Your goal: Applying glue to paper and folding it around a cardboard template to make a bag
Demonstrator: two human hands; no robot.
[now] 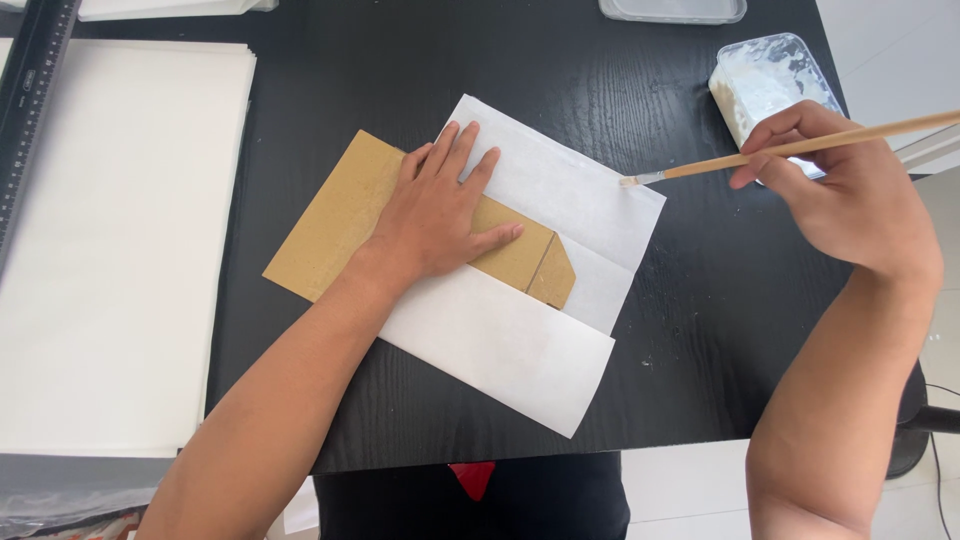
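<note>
A: Paper (545, 210) is folded around a brown cardboard template (340, 225) near the middle of the black table (330, 80). How should glue be laid on?

B: The template should be kept pinned flat, as it is by the left hand (440, 215), spread open and gripping nothing. The brush (780, 152) is pinched in the right hand (850, 190), its tip at the sheet's right edge. A thin stroke along that edge is judged best; the paste tub (765, 80) lies just behind.

Bright, even daylight; sharp focus
</note>
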